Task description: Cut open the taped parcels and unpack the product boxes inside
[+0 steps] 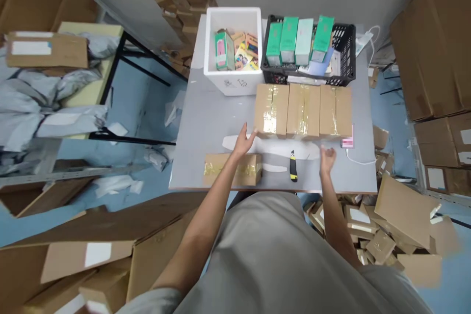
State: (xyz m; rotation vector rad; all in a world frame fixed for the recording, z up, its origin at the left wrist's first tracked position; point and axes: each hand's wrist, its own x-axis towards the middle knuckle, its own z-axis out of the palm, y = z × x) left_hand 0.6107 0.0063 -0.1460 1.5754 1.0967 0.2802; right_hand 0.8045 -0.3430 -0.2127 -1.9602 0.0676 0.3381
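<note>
Three taped cardboard boxes stand side by side on the table: a left box, a middle box and a right box. Beside the left box's near corner is my left hand, thumb and fingers spread, holding nothing. My right hand is just below the right box, slightly blurred, thumb apart from the fingers and nothing visible in it. Between the hands lies a long white strip. A yellow-and-black utility knife rests near it. Another taped box lies partly behind my left forearm.
At the back stand a white foam box with small packages and a black crate with green boxes. A phone with a cable lies at the right on the grey table. Cardboard boxes are heaped on the floor.
</note>
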